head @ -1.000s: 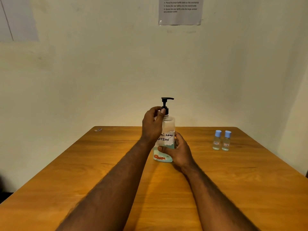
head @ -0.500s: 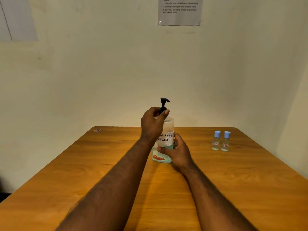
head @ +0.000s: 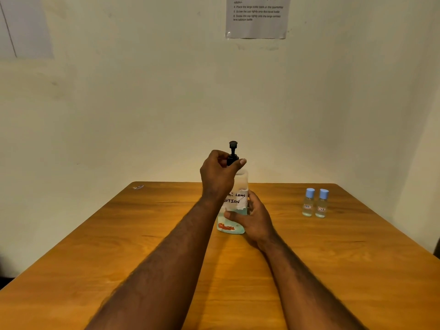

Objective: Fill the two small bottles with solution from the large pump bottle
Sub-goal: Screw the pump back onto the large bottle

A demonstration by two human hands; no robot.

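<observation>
The large pump bottle (head: 238, 198) stands upright on the tabletop (head: 142, 234), about midway across and toward the far edge. The left hand (head: 217, 173) is at its top, pinching the pump (head: 232, 151). The right hand (head: 256, 219) grips the bottle's lower body from the right. Well to the right, near the far right corner, the first small bottle (head: 308, 202) and the second small bottle (head: 322, 203) stand upright just beside each other. A small scrap (head: 138, 187) lies at the far left corner. A paper sheet (head: 258, 17) hangs on the wall behind, above the pump bottle.

Wooden table (head: 114, 248): pump bottle (head: 235, 198) upright at centre; two small bottles (head: 308, 206) together, right; scrap (head: 138, 187) at far-left corner.
</observation>
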